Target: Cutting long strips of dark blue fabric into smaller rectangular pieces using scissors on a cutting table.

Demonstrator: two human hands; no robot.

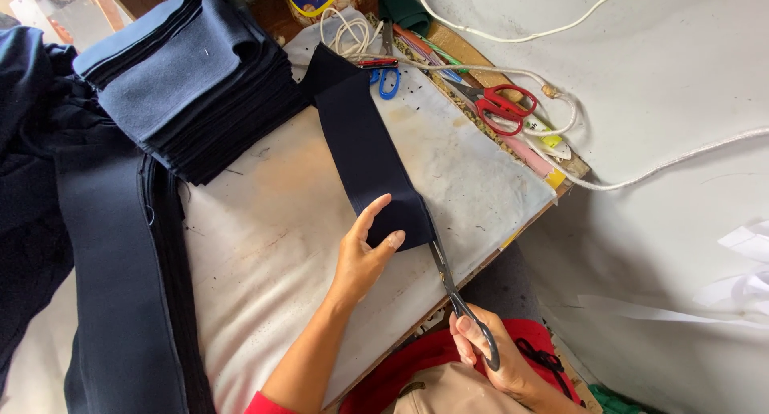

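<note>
A long dark navy fabric strip (364, 145) lies diagonally across the white worktable (264, 246). My left hand (364, 250) presses flat on the strip's near end, thumb and fingers spread. My right hand (489, 354) grips black-handled scissors (452, 290) at the table's near edge. Their blades point up along the right edge of the strip's near end, touching the cloth.
A tall stack of cut navy fabric pieces (192, 77) sits at the table's far left. More dark cloth (104, 246) hangs on the left. Red-handled scissors (501, 108), blue-handled scissors (388, 77), white cord (561, 101) and pencils lie along the far edge. A white wall is on the right.
</note>
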